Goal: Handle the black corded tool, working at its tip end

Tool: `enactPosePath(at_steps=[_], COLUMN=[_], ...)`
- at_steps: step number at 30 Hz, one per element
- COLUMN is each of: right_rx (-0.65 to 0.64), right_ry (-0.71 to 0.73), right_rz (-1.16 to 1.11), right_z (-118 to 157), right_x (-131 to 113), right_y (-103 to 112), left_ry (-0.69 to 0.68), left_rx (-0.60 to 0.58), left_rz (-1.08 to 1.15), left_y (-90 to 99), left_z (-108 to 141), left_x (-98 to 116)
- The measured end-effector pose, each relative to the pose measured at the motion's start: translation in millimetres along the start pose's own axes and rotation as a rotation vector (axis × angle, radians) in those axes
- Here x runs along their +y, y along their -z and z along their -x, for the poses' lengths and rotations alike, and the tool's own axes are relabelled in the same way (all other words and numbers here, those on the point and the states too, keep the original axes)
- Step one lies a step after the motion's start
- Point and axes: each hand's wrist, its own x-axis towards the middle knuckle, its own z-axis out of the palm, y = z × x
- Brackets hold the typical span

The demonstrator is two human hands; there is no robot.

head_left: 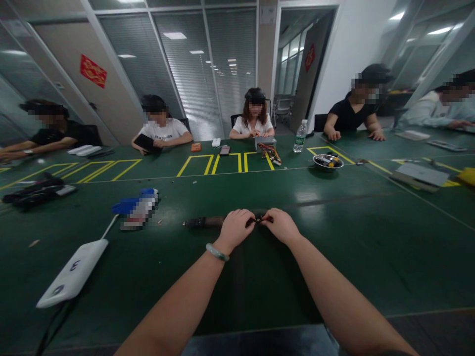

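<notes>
Small dark piece (259, 218) is pinched between the left hand (236, 227) and right hand (281, 225) near a dark rod-like tool (197, 223) at left, work being judged unfinished.

Two bare forearms rise from the bottom edge and slant inward, the left forearm (178, 291) from lower left, the right forearm (339, 291) from lower right. Just below the frame's middle, the left hand (236, 228) shows its back, fingers curled rightward; the right hand (281, 225), just beside it, bends leftward, thumb and forefinger pinched, fingertips of both nearly meeting
</notes>
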Motion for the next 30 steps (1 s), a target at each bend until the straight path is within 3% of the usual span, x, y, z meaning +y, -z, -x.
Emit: enactPosePath(at_steps=[23, 30], right_rx=[0.063, 0.07], right_ry=[0.12, 0.206], right_rz=[0.031, 0.177], right_z=[4, -2], right_x=[-8, -8], right_y=[-8, -12], left_ry=[-0.028, -0.034], left_rx=[0.011, 0.022], left_rz=[0.033, 0.033], left_y=[1.8, -0.6], left_z=[2, 3], left_x=[-3, -3])
